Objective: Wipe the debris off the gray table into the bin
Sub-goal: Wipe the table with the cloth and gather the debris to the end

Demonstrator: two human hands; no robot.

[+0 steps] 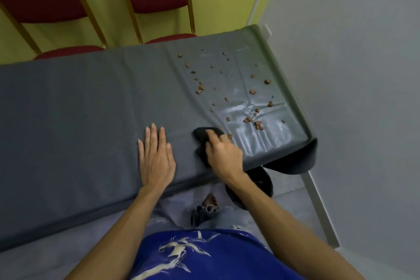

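A dark cloth [202,141] is gripped by the right hand [223,154]. The debris [250,118] is spread past that hand, up and right. The bin [261,183], probably, sits below the hand. The left hand [156,157] is laid flat.

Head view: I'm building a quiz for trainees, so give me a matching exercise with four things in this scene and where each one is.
Things:
1. left hand
2. right hand
3. brown debris
4. black bin

Places or states:
A. scattered over the right end of the gray table
B. on the floor below the table's near right edge
C. flat, palm down, on the table
D. gripping a dark cloth

Pairs: 1-C, 2-D, 3-A, 4-B
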